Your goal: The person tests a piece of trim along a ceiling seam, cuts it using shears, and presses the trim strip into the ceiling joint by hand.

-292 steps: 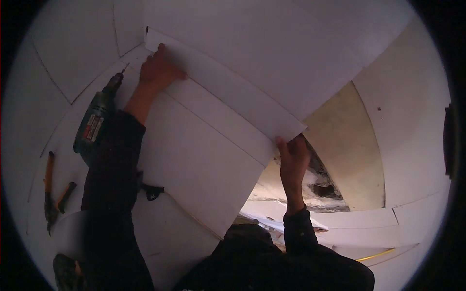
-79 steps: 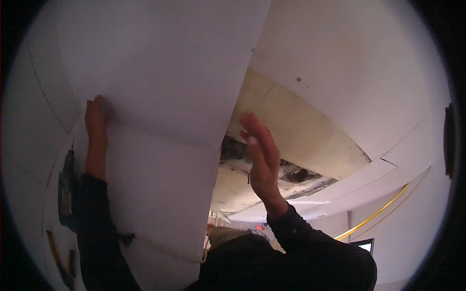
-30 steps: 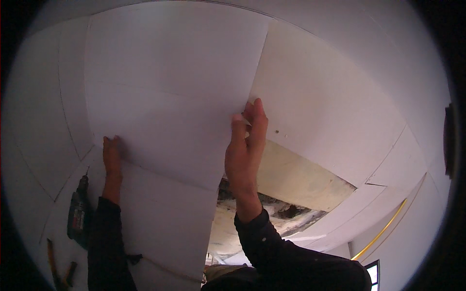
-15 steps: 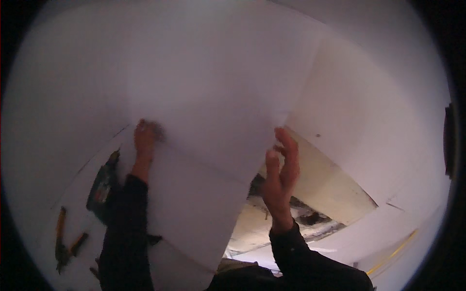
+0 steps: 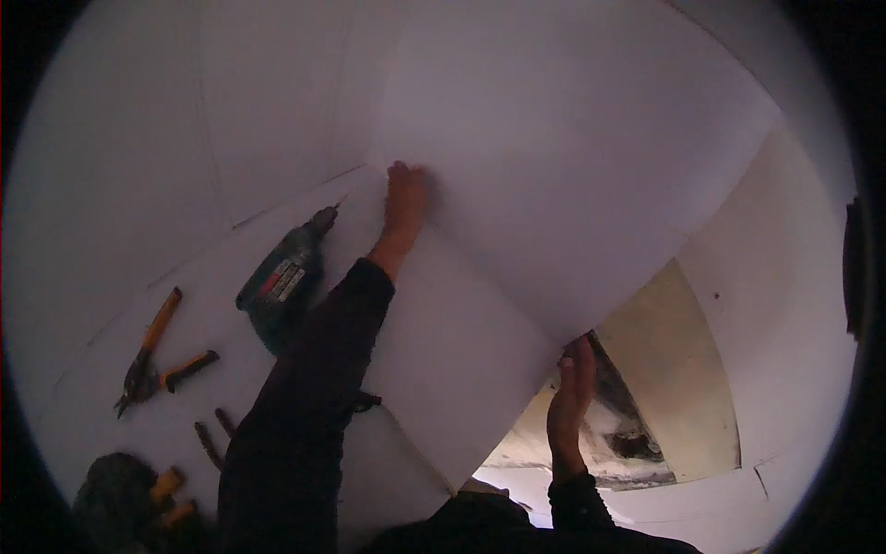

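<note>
A large white sheet point(image 5: 572, 166) rises from a fold line across a flat white surface point(image 5: 461, 360). At the fold's far left end, my left hand point(image 5: 406, 203) has its fingers curled in. Blur and shadow hide what, if anything, they hold. My right hand point(image 5: 570, 406) is upright at the sheet's near lower corner, fingers stretched out and tips against its edge. Left of my left forearm lies a green power drill point(image 5: 284, 284), a thin bit in its chuck.
Orange-handled snips point(image 5: 152, 358) lie on the far left, with a pair of dark handles point(image 5: 214, 434) closer in. A dark rounded item with orange parts point(image 5: 115, 499) sits at the lower left. Behind my right hand is an opening with a yellowish panel point(image 5: 678, 379) and dark patches.
The view has swung, shifting the drill and snips right and up in the picture. My right hand has gone from raised and apart to touching the sheet's edge. The fold shows more sharply.
</note>
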A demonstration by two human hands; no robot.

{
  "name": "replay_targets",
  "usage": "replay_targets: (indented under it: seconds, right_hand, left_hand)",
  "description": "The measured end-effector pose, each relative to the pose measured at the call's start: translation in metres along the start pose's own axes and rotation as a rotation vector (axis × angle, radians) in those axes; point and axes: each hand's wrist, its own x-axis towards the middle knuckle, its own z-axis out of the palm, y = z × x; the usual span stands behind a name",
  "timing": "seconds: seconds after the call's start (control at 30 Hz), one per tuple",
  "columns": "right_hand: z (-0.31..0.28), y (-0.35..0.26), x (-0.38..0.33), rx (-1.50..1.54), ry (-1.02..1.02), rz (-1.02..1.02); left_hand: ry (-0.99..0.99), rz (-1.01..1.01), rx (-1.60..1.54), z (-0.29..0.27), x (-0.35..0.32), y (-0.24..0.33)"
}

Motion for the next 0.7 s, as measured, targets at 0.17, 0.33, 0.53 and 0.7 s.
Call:
replay_targets:
  seconds: [0.17, 0.33, 0.53, 0.7]
  right_hand:
    - [0.008, 0.004, -0.002, -0.031, 0.015, 0.010]
    - [0.017, 0.011, -0.006, 0.017, 0.053, 0.099]
    - [0.004, 0.013, -0.005, 0.109, 0.052, 0.158]
    - [0.000, 0.013, 0.000, 0.121, 0.049, 0.194]
  left_hand:
    - [0.100, -0.120, -0.629, 0.011, 0.006, 0.008]
    - [0.205, -0.203, -0.416, 0.019, 0.007, 0.000]
    - [-0.054, -0.324, -0.021, 0.002, 0.028, -0.026]
    - [-0.078, -0.183, 0.055, -0.008, 0.030, -0.048]
